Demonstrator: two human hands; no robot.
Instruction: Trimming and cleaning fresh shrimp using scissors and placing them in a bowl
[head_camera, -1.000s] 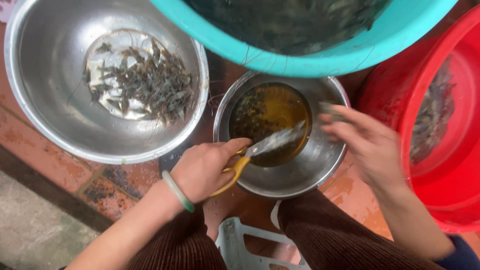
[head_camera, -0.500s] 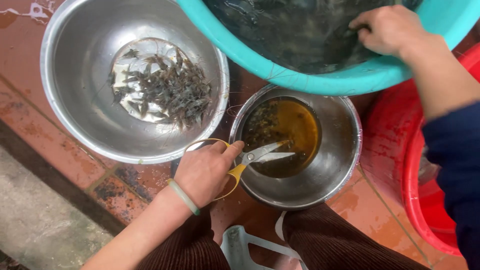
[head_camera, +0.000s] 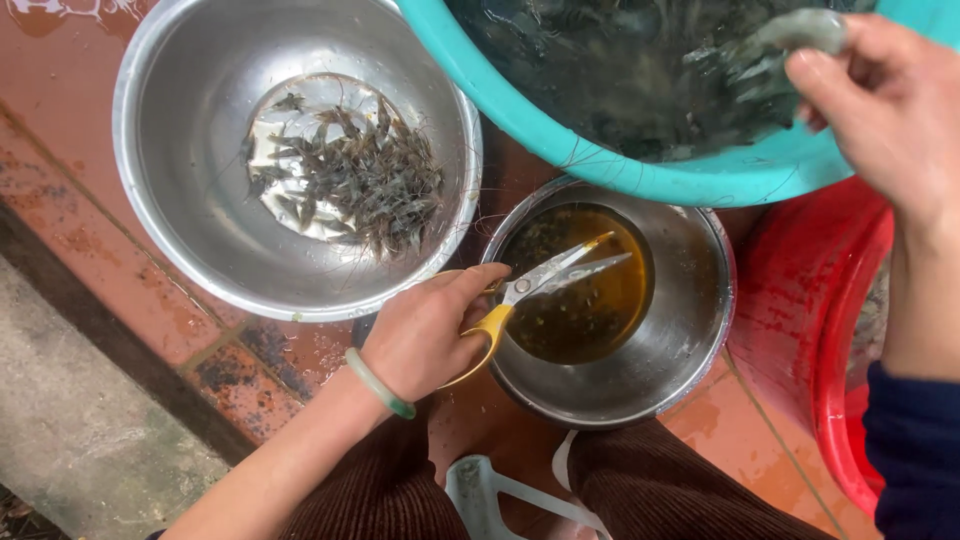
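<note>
My left hand (head_camera: 425, 335) grips yellow-handled scissors (head_camera: 545, 282), blades slightly apart over a small steel bowl (head_camera: 690, 340) of brown liquid and scraps. A green bangle circles that wrist. My right hand (head_camera: 885, 105) is at the upper right, fingers closed on a grey shrimp (head_camera: 795, 32) lifted above the teal basin (head_camera: 640, 170) full of raw shrimp in water. A large steel bowl (head_camera: 190, 220) at the left holds a pile of trimmed shrimp (head_camera: 350, 180).
A red plastic basin (head_camera: 800, 320) sits at the right under my right forearm. Wet reddish floor tiles (head_camera: 120, 290) and a grey concrete strip (head_camera: 70, 430) lie at the left. My knees and a pale plastic stool (head_camera: 500, 495) are at the bottom.
My right hand came out of the teal basin holding a shrimp and moved right. My left hand stayed over the small bowl with the scissors, their blades a bit wider.
</note>
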